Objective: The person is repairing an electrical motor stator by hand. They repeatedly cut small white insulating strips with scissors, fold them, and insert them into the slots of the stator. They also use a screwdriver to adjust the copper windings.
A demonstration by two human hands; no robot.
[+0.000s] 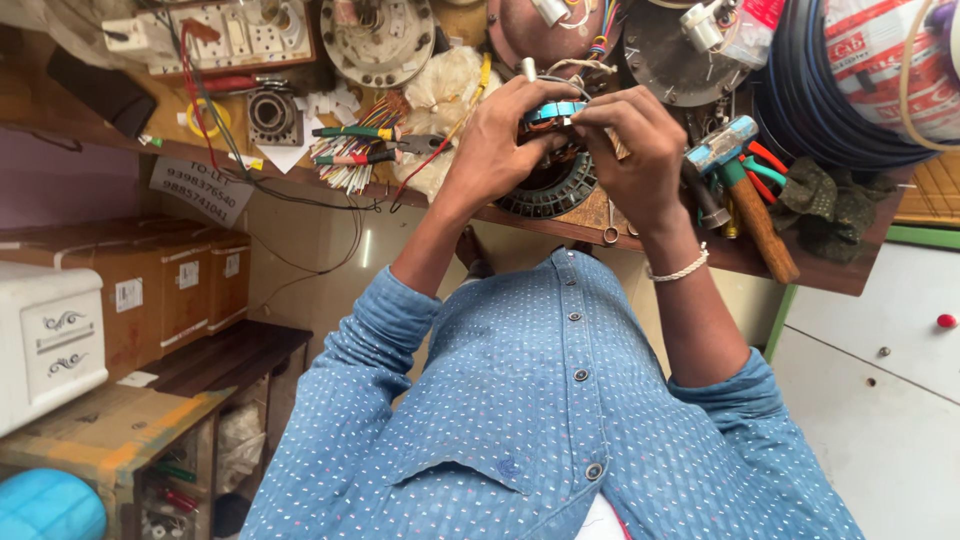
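My left hand (500, 135) and my right hand (640, 145) meet over a round black motor stator (545, 190) with copper windings on the wooden workbench (830, 270). Between the fingertips of both hands is a small light-blue piece with thin wires (555, 110) at the stator's top. My right wrist wears a white beaded bracelet. Blue dotted shirt sleeves cover both upper arms.
A wooden-handled hammer (760, 225), pliers (765, 165), screwdrivers with coloured handles (355, 145), a bearing (270, 112), round metal motor covers (378, 40) and coils of blue cable (820, 90) crowd the bench. Cardboard boxes (170, 285) and a white box (45, 335) stand at left.
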